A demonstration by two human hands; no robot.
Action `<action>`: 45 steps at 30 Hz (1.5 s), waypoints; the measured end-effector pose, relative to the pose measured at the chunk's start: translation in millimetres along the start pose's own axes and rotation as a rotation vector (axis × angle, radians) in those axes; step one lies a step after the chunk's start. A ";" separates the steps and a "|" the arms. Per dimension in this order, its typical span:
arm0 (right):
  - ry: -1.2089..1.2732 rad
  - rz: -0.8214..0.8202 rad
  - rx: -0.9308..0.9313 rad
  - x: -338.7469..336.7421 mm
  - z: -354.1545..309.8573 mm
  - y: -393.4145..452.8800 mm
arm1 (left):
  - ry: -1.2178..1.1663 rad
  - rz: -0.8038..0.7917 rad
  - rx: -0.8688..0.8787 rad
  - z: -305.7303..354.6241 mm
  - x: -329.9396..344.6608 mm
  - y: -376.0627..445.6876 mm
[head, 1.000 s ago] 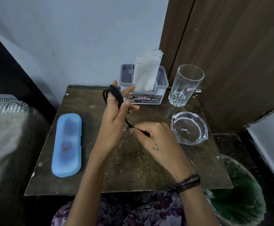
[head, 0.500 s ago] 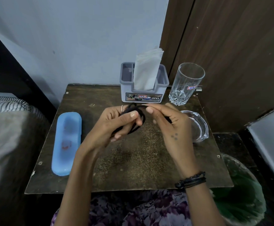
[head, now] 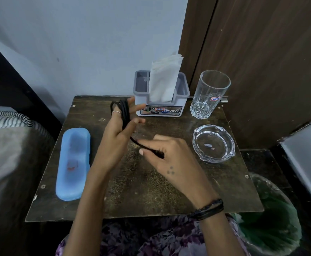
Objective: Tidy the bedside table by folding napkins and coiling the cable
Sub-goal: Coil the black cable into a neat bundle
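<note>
Cable [head: 125,115], black and thin, is the thing in hand: most of it is wound in loops round the raised fingers of the left hand [head: 114,137], and a short free run drops from those loops to the right hand [head: 169,157], whose grip is narrow, thumb and forefinger pinching the loose end just above the surface [head: 151,191]. The left hand's fingers stand spread and fairly straight inside the loops, so the coil is held by tension more than by any clasp; I judge that if the right hand lets the run go slack or pulls too hard, the turns could slide off the fingertips and the whole bundle spring apart. The tail end also looks short, so a careless last wrap may leave nothing to tuck, and the coil would loosen once set down. A sweep of the right elbow or wrist outward could knock the glass ashtray [head: 213,145] just to its right, and further back the tall tumbler [head: 209,93] would tip easily. On the near left lies a pale blue case [head: 73,163] with a reddish mark I cannot read. At the far edge the grey napkin holder [head: 160,108], with folded white napkins [head: 164,78] standing in it, bears a label reading "OPEL" and a small sticker "42"; the tumbler's sticker reads something like "160".
</note>
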State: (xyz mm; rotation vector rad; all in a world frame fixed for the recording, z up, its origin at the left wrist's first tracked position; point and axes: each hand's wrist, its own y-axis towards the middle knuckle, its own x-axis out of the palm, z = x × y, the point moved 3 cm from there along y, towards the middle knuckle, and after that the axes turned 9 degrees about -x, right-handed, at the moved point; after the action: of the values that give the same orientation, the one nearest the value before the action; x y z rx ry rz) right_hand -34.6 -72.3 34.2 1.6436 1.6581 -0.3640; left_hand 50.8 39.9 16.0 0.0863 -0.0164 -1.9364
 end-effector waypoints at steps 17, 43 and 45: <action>0.816 0.549 0.161 -8.7 26.8 -1.0 | -0.090 -0.670 -0.336 2.9 24.5 -22.1; 1.136 0.457 0.593 10.8 53.8 -5.1 | 0.538 0.087 0.148 -0.6 42.4 -20.8; 1.186 0.437 0.557 10.2 51.4 -2.8 | 0.593 0.152 0.136 -2.3 40.8 -19.5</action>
State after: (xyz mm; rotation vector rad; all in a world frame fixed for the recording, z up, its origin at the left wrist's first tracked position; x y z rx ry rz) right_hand -20.2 -99.9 -8.0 2.9006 1.9579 0.5486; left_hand 18.2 8.9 10.6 0.7249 0.2333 -1.6923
